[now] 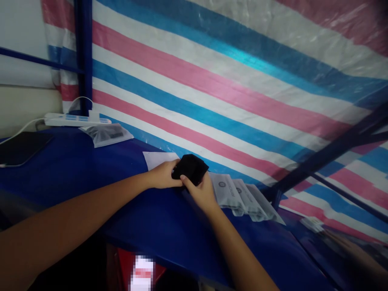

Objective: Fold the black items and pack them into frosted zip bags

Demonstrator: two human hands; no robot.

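Both of my hands hold a folded black cloth item [191, 166] above the blue table; its exact kind does not show. My left hand [166, 173] grips its left side. From the right and below, my right hand [202, 193] clasps it, with the thumb across its front. A white sheet [154, 158] lies partly behind my left hand. Just right of my right hand, several frosted plastic bags [227, 190] with dark print lie overlapping in a row.
The blue table [75, 173] bears a clear plastic bag [110, 133], a white power strip [66, 120] and a dark tablet-like slab [24, 148] at left. A striped tarp [212, 89] hangs behind. At far right is another person's blurred hand [336, 238]. A blurred-out bright patch [142, 275] shows below.
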